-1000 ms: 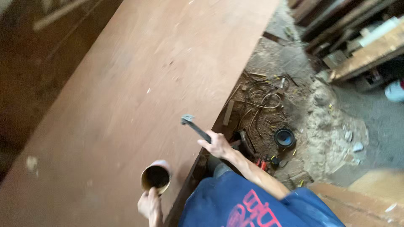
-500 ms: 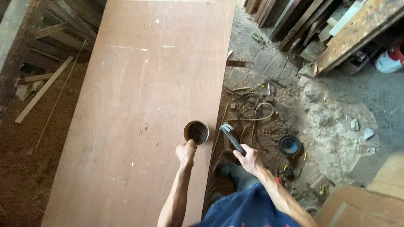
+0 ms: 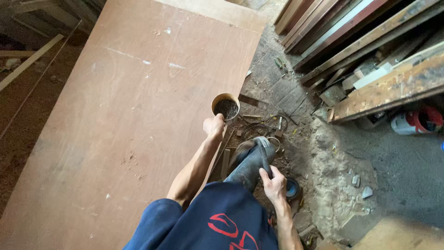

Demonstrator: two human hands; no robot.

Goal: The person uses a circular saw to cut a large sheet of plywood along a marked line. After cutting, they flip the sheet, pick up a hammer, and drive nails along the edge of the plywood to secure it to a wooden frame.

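Observation:
My left hand (image 3: 214, 125) grips the near rim of a small round tin (image 3: 225, 106) with dark contents, held at the right edge of a large reddish-brown plywood board (image 3: 138, 120). My right hand (image 3: 274, 182) is lower, off the board's edge above the floor, closed around the handle of a hammer (image 3: 263, 155) whose head points away from me. My leg and shoe (image 3: 249, 162) stand on the ground just beside the board.
Bent wires and scraps (image 3: 268, 125) litter the dirt floor right of the board. Long timber planks (image 3: 370, 51) are stacked at the upper right, with a red and white container (image 3: 418, 121) below them. Loose sticks (image 3: 27, 62) lie at the left.
The view has shifted along the board. My left hand with the tin has stretched farther forward along the board's edge, and my right hand with the hammer has dropped lower beside my leg.

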